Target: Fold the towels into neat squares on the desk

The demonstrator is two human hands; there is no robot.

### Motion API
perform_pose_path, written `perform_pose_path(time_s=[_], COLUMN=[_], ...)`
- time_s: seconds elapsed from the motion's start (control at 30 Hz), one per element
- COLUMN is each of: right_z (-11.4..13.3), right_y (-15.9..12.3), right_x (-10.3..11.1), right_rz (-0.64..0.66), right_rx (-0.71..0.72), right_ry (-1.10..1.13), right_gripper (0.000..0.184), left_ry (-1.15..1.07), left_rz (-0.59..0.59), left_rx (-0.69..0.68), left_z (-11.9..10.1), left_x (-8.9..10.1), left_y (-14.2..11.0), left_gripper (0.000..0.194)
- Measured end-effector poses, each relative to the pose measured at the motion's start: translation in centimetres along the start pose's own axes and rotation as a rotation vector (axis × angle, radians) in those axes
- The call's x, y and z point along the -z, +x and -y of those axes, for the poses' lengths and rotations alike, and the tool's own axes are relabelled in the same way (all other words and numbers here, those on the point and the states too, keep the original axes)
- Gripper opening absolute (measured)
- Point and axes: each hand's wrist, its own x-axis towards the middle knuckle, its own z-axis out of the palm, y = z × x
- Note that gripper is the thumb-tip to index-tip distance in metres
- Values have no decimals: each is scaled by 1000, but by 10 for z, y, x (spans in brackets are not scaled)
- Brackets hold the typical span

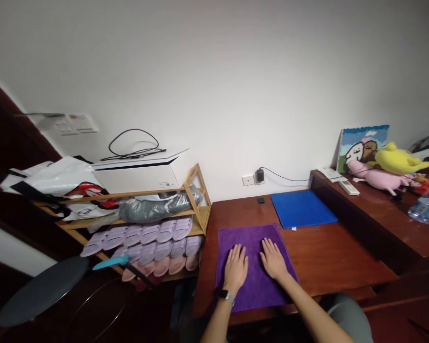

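Note:
A purple cloth [253, 286] lies spread flat on the reddish-brown wooden desk [321, 252]. My left hand [236, 269] rests palm down on its left part, fingers stretched out and pointing away from me; a watch is on that wrist. On the right part of the cloth lies my right hand [273, 259], also palm down with its fingers extended. Neither hand holds anything. Just beyond the cloth, to the right, is a flat blue folded cloth or mat [303, 208] with a small white tag at its near edge.
Left of the desk stands a wooden rack [200, 216] with several slippers [150, 233] and a white box [143, 176]. A raised ledge [382, 209] on the right bears plush toys [382, 178], a remote [349, 187] and a plastic bottle [427, 207]. A charger [260, 175] is plugged into the wall.

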Motion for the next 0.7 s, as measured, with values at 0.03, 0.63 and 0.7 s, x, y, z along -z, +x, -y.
perform_pose_path(time_s=[0.03,0.63,0.7], right_z=[6,1,13], right_y=[3,65,78], right_x=[-2,5,-3], right_rz=[29,-9,53], right_rx=[11,5,34], right_ry=[3,23,22], right_gripper=[66,64,64], left_ry=[-27,-1,-47], left_rz=[39,37,91], left_rx=[-30,39,-17], left_z=[-7,25,11], left_x=[-3,-25,-32], left_y=[9,49,71], left_gripper=[51,54,53])
